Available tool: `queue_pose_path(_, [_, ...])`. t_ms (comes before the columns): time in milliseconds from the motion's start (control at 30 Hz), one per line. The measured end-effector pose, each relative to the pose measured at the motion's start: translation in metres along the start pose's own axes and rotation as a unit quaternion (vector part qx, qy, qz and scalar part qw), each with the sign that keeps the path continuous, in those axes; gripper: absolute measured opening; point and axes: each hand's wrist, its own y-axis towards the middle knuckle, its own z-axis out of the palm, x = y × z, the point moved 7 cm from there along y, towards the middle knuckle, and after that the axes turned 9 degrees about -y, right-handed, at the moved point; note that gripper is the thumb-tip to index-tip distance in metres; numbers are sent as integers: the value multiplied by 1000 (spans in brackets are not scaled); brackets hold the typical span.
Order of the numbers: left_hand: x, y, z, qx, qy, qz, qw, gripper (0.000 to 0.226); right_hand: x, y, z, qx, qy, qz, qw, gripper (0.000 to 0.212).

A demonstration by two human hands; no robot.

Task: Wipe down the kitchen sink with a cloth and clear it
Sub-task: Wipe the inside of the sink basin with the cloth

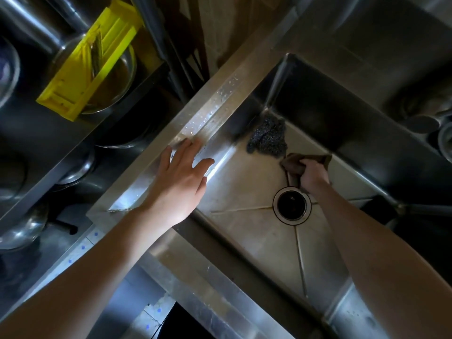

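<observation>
Two bare forearms reach into view from the lower edge, one from the bottom left and one from the bottom right, each slender and smooth. No sleeve covers either arm as far as the picture shows; both are uncovered from the frame edge to the wrist. The left hand wears no glove, ring, watch or band. The right hand is likewise ungloved, its wrist plain. Fingernails are too small and dim to make out.

Sink floor bears scourer, probably cloth.
</observation>
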Motion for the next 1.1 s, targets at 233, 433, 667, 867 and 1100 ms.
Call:
queue_pose_path(233, [-1,-2,-1,9,5,15,1000,35,-52,-69,35,0,58,42,997,49])
queue_pose_path(433, [-1,-8,-7,0,-6,28,1000,22,-86,-135,70,14,154,174,972,45])
queue_pose_path(667, [0,-26,-10,-13,-17,54,998,26,-17,-182,116,129,56,-3,990,63])
queue_pose_path(867, [14,-39,-9,2,-35,15,999,35,58,-187,140,167,-120,-236,950,50])
queue_pose_path(1100, [31,-52,-5,23,-27,-15,999,41,85,-150,107,116,-157,-228,954,51])
